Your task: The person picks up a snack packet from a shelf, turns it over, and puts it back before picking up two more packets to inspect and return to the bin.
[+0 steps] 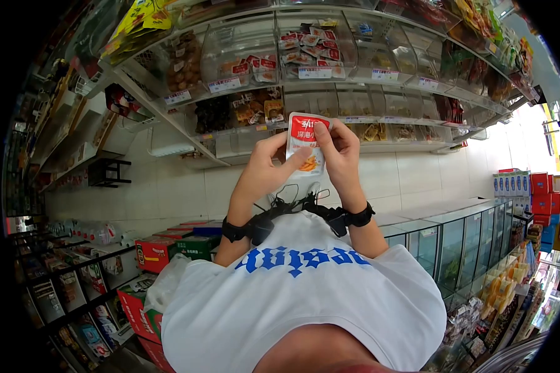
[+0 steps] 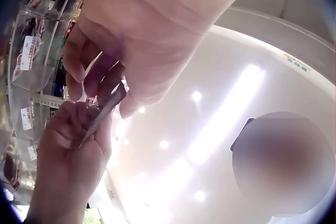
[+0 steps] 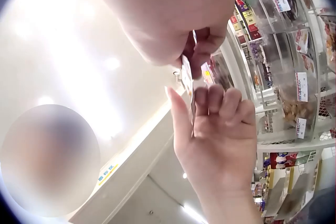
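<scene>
A small red and white snack packet (image 1: 304,138) with a picture of food near its bottom is held upright in front of the chest. The left hand (image 1: 266,169) pinches its left side, thumb across the front and fingers behind. On the other side, the right hand (image 1: 342,155) grips the upper right edge, its thumb pressed on the red part. Both wrist views show the packet (image 2: 101,116) (image 3: 187,77) edge-on between the two hands. The fingers behind it are mostly hidden in the head view.
Ahead stands a shelf with clear bins; one bin (image 1: 292,57) holds similar red and white packets. Price labels (image 1: 315,73) line its edges. Glass cases (image 1: 438,239) stand at the lower right, red boxes (image 1: 154,253) at the lower left. Pale tiled floor (image 1: 186,189) lies below.
</scene>
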{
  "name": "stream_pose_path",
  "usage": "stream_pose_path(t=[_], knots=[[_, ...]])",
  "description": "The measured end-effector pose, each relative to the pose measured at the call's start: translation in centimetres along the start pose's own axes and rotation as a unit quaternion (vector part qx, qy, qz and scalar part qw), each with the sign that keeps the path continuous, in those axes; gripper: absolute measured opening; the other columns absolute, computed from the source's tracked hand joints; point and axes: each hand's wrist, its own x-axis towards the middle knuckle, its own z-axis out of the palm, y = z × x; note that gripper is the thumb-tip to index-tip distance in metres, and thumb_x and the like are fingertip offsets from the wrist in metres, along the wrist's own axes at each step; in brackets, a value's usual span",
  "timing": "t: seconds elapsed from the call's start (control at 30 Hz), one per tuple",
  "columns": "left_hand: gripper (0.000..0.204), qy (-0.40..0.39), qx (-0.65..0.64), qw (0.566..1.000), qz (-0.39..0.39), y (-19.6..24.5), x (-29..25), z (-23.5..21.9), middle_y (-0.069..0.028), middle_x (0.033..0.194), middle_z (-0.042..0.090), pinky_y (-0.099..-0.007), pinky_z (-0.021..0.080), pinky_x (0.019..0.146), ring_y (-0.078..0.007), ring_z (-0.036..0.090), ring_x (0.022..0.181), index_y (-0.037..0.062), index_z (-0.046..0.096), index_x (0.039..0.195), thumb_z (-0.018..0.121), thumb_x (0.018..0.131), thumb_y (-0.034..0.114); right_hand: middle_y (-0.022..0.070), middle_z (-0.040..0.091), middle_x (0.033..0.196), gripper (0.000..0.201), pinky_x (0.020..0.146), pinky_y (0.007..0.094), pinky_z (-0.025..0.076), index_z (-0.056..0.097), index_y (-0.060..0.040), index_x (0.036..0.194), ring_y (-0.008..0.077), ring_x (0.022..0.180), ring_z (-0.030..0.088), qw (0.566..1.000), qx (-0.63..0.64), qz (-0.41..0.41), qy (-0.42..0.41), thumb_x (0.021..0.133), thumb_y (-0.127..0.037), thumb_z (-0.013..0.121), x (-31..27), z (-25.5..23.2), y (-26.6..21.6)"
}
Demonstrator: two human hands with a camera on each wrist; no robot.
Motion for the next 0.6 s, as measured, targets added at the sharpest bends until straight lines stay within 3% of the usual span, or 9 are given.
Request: stream_pose_path(t=[0.07, 0.13, 0.23, 0.27, 0.33, 0.43, 0.5, 0.6], knots=[[0.028, 0.003, 0.008, 1.000, 0.007, 0.0, 0.1, 0.0, -0.0035, 0.093, 0.070, -0.0241, 0.047, 0.069, -0.0075, 0.058, 0.077, -0.0028, 0.068, 0.110, 0.065, 0.100, 0.023, -0.0053, 0.058, 0.075, 0.019, 0.061, 0.0193, 0.038, 0.063, -0.0003, 0.090, 0.0001, 0.070, 0.047, 0.999, 0.014, -0.004, 0.046, 0.100, -0.016, 0.065, -0.1, 0.6, 0.3], [0.027, 0.008, -0.060, 0.998, -0.009, -0.4, -0.1, 0.0, -0.0039, 0.091, 0.070, -0.0247, 0.045, 0.067, -0.0072, 0.057, 0.076, -0.0027, 0.068, 0.109, 0.065, 0.099, 0.022, -0.0055, 0.058, 0.075, 0.019, 0.060, 0.0193, 0.038, 0.064, -0.0007, 0.089, 0.0000, 0.070, 0.047, 0.999, -0.028, 0.019, -0.006, 0.100, -0.016, 0.064, 0.1, -0.8, 0.3], [0.027, -0.068, 0.074, 0.995, 0.012, -0.7, -0.2, -1.4, -0.0049, 0.088, 0.069, -0.0259, 0.046, 0.067, -0.0072, 0.057, 0.076, -0.0040, 0.068, 0.105, 0.066, 0.099, 0.022, -0.0060, 0.058, 0.074, 0.021, 0.059, 0.0196, 0.037, 0.065, -0.0007, 0.086, -0.0001, 0.069, 0.047, 0.994, -0.053, 0.064, -0.075, 0.100, -0.016, 0.064, 0.5, -2.2, -0.9], [0.027, -0.067, 0.060, 0.996, -0.001, -0.6, -0.3, -1.3, -0.0049, 0.087, 0.069, -0.0261, 0.047, 0.067, -0.0076, 0.057, 0.076, -0.0041, 0.068, 0.104, 0.066, 0.098, 0.022, -0.0062, 0.058, 0.074, 0.022, 0.058, 0.0198, 0.036, 0.066, -0.0007, 0.085, -0.0001, 0.069, 0.047, 0.991, -0.056, 0.079, -0.096, 0.100, -0.016, 0.064, 0.7, -2.4, -1.3], [0.026, -0.064, 0.033, 0.997, -0.024, -0.4, -0.4, -0.8, -0.0050, 0.085, 0.068, -0.0266, 0.047, 0.068, -0.0084, 0.057, 0.075, -0.0043, 0.068, 0.102, 0.066, 0.098, 0.022, -0.0034, 0.059, 0.072, 0.022, 0.058, 0.0220, 0.037, 0.066, 0.0021, 0.086, 0.0021, 0.069, 0.048, 0.993, -0.098, 0.024, -0.065, 0.099, -0.016, 0.065, 0.8, -2.3, -0.6], [0.026, 0.014, 0.029, 0.999, 0.004, -0.5, -0.2, 0.5, -0.0044, 0.084, 0.066, -0.0279, 0.047, 0.066, -0.0094, 0.055, 0.072, -0.0044, 0.068, 0.098, 0.065, 0.098, 0.021, 0.0007, 0.059, 0.071, 0.023, 0.059, 0.0243, 0.038, 0.066, 0.0038, 0.088, 0.0048, 0.068, 0.048, 0.989, -0.144, -0.024, -0.019, 0.097, -0.017, 0.066, 0.6, -1.9, -0.1], [0.026, -0.008, 0.038, 0.999, 0.001, -0.9, -0.2, 0.0, -0.0056, 0.082, 0.065, -0.0283, 0.046, 0.066, -0.0100, 0.055, 0.072, -0.0045, 0.067, 0.098, 0.065, 0.098, 0.022, 0.0031, 0.060, 0.070, 0.023, 0.059, 0.0258, 0.039, 0.065, 0.0043, 0.089, 0.0066, 0.067, 0.048, 0.986, -0.165, -0.026, -0.017, 0.096, -0.017, 0.067, 0.5, -2.0, 0.1], [0.027, -0.064, 0.090, 0.994, 0.017, -0.5, -0.2, -1.1, -0.0081, 0.081, 0.064, -0.0287, 0.047, 0.066, -0.0116, 0.055, 0.072, -0.0054, 0.066, 0.097, 0.065, 0.099, 0.021, 0.0056, 0.058, 0.068, 0.022, 0.057, 0.0281, 0.039, 0.065, 0.0039, 0.085, 0.0094, 0.063, 0.047, 0.985, -0.139, -0.011, -0.105, 0.094, -0.016, 0.068, 0.8, -2.7, -0.2]])
